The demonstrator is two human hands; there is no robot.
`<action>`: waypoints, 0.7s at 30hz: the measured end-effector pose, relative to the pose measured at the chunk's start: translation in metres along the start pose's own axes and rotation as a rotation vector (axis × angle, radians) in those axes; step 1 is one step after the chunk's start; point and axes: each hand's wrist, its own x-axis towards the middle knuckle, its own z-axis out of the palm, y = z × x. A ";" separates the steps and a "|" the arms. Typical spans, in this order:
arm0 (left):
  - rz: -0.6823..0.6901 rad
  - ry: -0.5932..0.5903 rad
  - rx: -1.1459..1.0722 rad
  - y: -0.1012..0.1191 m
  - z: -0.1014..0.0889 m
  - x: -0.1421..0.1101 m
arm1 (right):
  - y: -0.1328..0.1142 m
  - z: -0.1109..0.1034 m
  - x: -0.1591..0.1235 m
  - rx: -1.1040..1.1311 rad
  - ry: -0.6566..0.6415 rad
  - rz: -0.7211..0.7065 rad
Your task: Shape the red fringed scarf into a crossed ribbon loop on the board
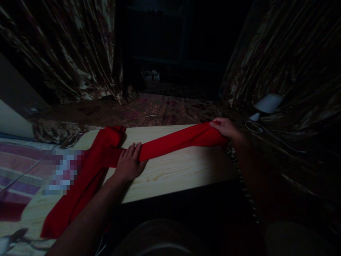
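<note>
A red cloth (pixel 165 142), which looks like a folded garment, lies over a pale wood-grain board (pixel 160 176). Its wide part slants along the left side of the board, and one long narrow strip, like a sleeve, reaches out to the right. My left hand (pixel 130 161) presses flat on the strip near where it joins the wide part, fingers stretched out. At the strip's far right end, my right hand (pixel 225 128) pinches the fabric between thumb and fingers. Between my hands the strip looks fairly straight, drooping a little near the right end.
On the right stands a small white lamp (pixel 269 103) with a white cable (pixel 282 140). A striped cloth (pixel 20 167) and a pixelated patch (pixel 62 172) are at left. Patterned curtains (pixel 87 53) hang behind a patterned cover (pixel 160 110). The room is dark.
</note>
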 end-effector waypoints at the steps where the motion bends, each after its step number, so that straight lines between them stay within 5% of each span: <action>1: -0.001 -0.006 0.002 0.000 0.000 0.000 | 0.003 -0.004 -0.001 0.002 -0.120 0.031; 5: 0.018 -0.026 -0.008 -0.001 0.000 0.001 | 0.031 -0.019 -0.008 -0.113 -0.679 0.246; 8: 0.028 -0.031 -0.025 -0.001 -0.001 0.001 | 0.048 -0.020 -0.011 -0.340 -0.823 0.351; 11: 0.034 -0.028 -0.026 -0.001 -0.001 0.001 | 0.048 -0.015 -0.008 -0.562 -0.603 0.298; 16: 0.031 -0.028 -0.001 -0.001 -0.002 0.000 | 0.032 -0.017 0.008 -0.650 0.033 0.158; 18: 0.039 -0.029 0.009 -0.001 -0.002 0.000 | 0.034 -0.025 0.011 -0.551 0.014 0.200; 21: 0.044 -0.031 0.011 -0.002 -0.002 0.001 | 0.049 -0.041 0.007 -0.387 -0.409 0.364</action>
